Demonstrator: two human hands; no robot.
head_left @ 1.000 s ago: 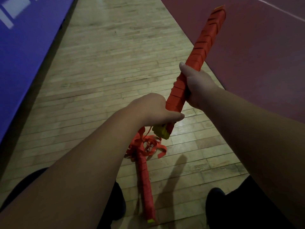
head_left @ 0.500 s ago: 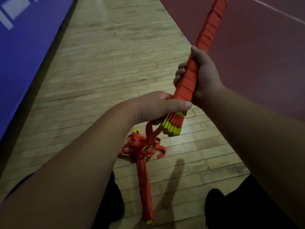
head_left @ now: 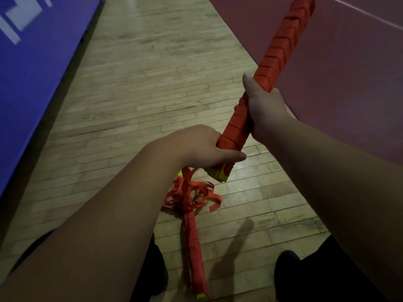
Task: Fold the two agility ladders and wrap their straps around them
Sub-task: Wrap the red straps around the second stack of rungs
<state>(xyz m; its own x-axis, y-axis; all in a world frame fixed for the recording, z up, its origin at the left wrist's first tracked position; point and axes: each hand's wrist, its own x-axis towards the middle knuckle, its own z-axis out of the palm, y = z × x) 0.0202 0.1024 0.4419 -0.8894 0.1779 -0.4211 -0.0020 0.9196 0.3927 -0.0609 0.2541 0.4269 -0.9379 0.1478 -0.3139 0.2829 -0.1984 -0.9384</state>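
- You hold one folded ladder (head_left: pixel 279 51) up off the wooden floor (head_left: pixel 152 83), slanting away to the upper right
- Your left hand (head_left: pixel 202 147) grips the lower end of that ladder, fingers curled round it and the thumb laid across the front, just above the yellow rung ends (head_left: pixel 220 174)
- Your right hand (head_left: pixel 263 107) is wrapped round the same ladder just above the left, with the thumb pointing up along it
- Since half a second ago you have rolled the ladder in your hands: the yellow ends, then fanned towards you, now show only as a narrow edge, and your right hand has shifted round so its fingers are hidden behind
- That twist looks like a tightening turn; red strap covers this ladder along all the length you can see, so it seems close to done
- Whether a strap tail is pinched under your left hand cannot be told
- The second ladder (head_left: pixel 194 240) lies on the floor below the held ladder's lower end, with loose strap (head_left: pixel 192 192) bunched at its far end, so its wrapping is unfinished
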